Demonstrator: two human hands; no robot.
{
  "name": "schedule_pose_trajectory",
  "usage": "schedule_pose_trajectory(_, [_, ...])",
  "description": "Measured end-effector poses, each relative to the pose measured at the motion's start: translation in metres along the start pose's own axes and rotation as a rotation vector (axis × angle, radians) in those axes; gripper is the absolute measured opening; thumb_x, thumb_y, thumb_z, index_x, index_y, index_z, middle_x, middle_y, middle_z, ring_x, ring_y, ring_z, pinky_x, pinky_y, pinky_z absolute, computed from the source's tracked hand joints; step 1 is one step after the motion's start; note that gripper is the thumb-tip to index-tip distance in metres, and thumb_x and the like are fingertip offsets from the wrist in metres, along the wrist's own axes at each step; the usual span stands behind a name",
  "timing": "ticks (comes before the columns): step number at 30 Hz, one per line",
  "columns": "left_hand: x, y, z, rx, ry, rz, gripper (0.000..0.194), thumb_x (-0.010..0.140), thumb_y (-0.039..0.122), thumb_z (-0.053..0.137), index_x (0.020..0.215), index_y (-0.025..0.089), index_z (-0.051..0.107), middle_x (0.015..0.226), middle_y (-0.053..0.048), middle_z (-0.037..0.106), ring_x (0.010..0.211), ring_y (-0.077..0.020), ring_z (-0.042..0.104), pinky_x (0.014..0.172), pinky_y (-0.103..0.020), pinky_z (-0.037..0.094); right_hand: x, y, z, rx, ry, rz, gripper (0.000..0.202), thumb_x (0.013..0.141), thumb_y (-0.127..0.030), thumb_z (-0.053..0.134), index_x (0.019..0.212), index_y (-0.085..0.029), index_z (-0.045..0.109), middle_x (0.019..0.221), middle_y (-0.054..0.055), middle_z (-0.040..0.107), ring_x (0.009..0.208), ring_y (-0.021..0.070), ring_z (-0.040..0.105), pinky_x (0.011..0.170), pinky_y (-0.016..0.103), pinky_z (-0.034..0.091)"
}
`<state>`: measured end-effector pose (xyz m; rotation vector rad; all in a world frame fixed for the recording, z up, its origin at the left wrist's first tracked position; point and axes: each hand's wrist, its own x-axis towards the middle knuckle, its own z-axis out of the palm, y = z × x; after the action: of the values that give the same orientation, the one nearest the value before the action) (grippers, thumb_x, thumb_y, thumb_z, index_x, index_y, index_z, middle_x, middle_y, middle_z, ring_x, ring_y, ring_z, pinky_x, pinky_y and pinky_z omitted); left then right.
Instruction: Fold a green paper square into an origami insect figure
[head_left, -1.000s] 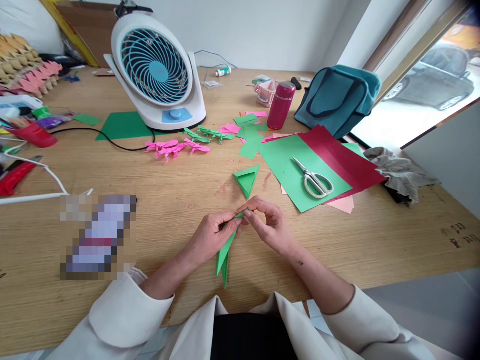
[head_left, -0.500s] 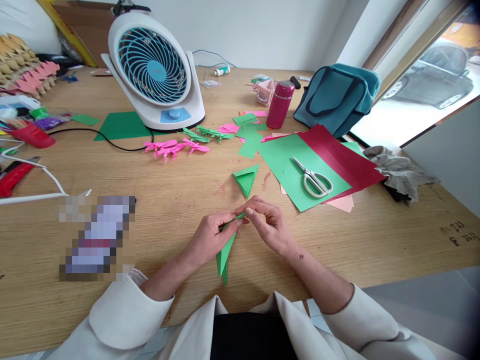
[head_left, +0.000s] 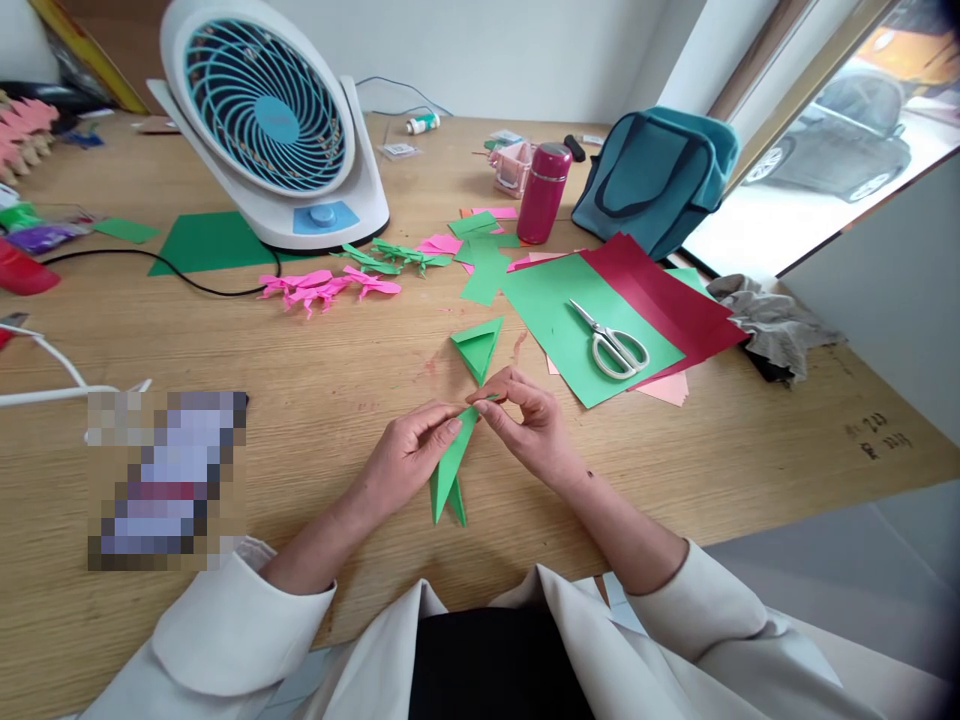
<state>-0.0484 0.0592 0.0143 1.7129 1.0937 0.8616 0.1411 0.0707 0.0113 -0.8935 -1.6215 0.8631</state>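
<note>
- Broadly, your wooden table (head_left: 337, 360) fills most of the frame.
- White fan (head_left: 274, 110) with a blue grille: upper left, upright. A dark green sheet (head_left: 199, 243) shows to the left of its base.
- Teal bag (head_left: 652, 185): upper right, on the table beside the window.
- Red sheets (head_left: 667, 300): right of centre, partly covered by a light green sheet (head_left: 555, 325).
- Your left hand (head_left: 411, 450): lower centre, pinching folded green paper (head_left: 452, 465), thumb on its near face, other fingers mostly hidden.
- Your right hand (head_left: 531, 425): just right of the left one, thumb and fingertips pinched together on the paper's upper end. You can't make out the fold between them.
- Magenta flask (head_left: 544, 195): upper centre-right, upright, near the bag.
- White-handled scissors (head_left: 619, 352): right of centre, lying on the light green sheet, tips toward the upper left.
- That folded paper: lower centre, slanting down from your fingertips, its lower end parted into two points.
- Green folded triangle (head_left: 478, 348): centre, flat, just above your hands.
- Pink paper figures (head_left: 322, 290): left of centre, green paper figures (head_left: 397, 258) just beside them.
</note>
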Motion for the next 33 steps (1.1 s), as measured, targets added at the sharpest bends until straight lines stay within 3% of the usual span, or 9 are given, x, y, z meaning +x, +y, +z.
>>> schedule_pose_trajectory(9, [0.002, -0.007, 0.002, -0.060, 0.026, 0.096, 0.025, 0.095, 0.037, 0.061, 0.097, 0.020, 0.079, 0.107, -0.008, 0.072, 0.100, -0.0215, 0.066, 0.089, -0.031, 0.051, 0.002, -0.005, -0.002, -0.016, -0.085, -0.044, 0.021, 0.094, -0.042, 0.066, 0.093, -0.024, 0.076, 0.086, 0.004, 0.065, 0.081, 0.0170, 0.062, 0.075, 0.033, 0.052])
schedule_pose_trajectory(13, [0.003, -0.004, 0.000, -0.078, 0.094, 0.120, 0.028, 0.095, 0.037, 0.061, 0.113, 0.022, 0.075, 0.122, -0.009, 0.069, 0.120, -0.0232, 0.061, 0.104, -0.034, 0.047, 0.002, -0.002, -0.005, 0.019, -0.053, -0.035, 0.016, 0.094, -0.036, 0.067, 0.094, -0.023, 0.076, 0.087, 0.004, 0.066, 0.084, 0.0174, 0.063, 0.077, 0.033, 0.052])
schedule_pose_trajectory(16, [0.003, 0.001, -0.003, -0.127, 0.143, 0.063, 0.036, 0.098, 0.041, 0.056, 0.124, 0.020, 0.070, 0.136, -0.011, 0.064, 0.134, -0.0250, 0.053, 0.112, -0.036, 0.043, 0.003, 0.000, -0.009, 0.028, 0.021, -0.063, 0.011, 0.093, -0.030, 0.068, 0.096, -0.025, 0.076, 0.088, 0.004, 0.068, 0.085, 0.0177, 0.063, 0.077, 0.034, 0.052])
schedule_pose_trajectory(21, [0.001, 0.002, -0.002, -0.332, 0.050, -0.126, 0.052, 0.094, 0.048, 0.061, 0.137, 0.018, 0.059, 0.138, -0.013, 0.063, 0.124, -0.0271, 0.062, 0.101, -0.036, 0.051, 0.003, -0.001, -0.013, -0.034, 0.064, -0.117, 0.011, 0.093, -0.029, 0.068, 0.099, -0.027, 0.077, 0.089, 0.004, 0.069, 0.084, 0.0186, 0.063, 0.077, 0.036, 0.053])
schedule_pose_trajectory(25, [0.001, 0.002, 0.000, -0.387, -0.023, -0.127, 0.051, 0.091, 0.044, 0.066, 0.134, 0.017, 0.061, 0.137, -0.013, 0.065, 0.125, -0.0269, 0.062, 0.101, -0.034, 0.052, 0.001, -0.005, -0.012, -0.067, 0.055, -0.156, 0.012, 0.093, -0.028, 0.067, 0.100, -0.027, 0.077, 0.088, 0.005, 0.067, 0.082, 0.0186, 0.064, 0.075, 0.035, 0.055])
schedule_pose_trajectory(30, [0.002, 0.003, 0.000, -0.363, -0.007, -0.102, 0.047, 0.090, 0.040, 0.066, 0.130, 0.016, 0.064, 0.137, -0.012, 0.065, 0.129, -0.0262, 0.060, 0.108, -0.036, 0.049, -0.002, -0.006, -0.010, -0.136, 0.011, -0.239, 0.015, 0.094, -0.026, 0.066, 0.103, -0.027, 0.077, 0.090, 0.006, 0.068, 0.083, 0.0190, 0.066, 0.074, 0.035, 0.056])
schedule_pose_trajectory(33, [0.002, -0.001, 0.003, -0.329, 0.015, -0.105, 0.042, 0.090, 0.040, 0.065, 0.124, 0.015, 0.067, 0.130, -0.011, 0.070, 0.123, -0.0257, 0.064, 0.104, -0.036, 0.052, -0.004, -0.005, -0.009, -0.139, -0.044, -0.302, 0.021, 0.094, -0.021, 0.063, 0.111, -0.027, 0.075, 0.094, 0.006, 0.068, 0.085, 0.0184, 0.066, 0.076, 0.034, 0.056])
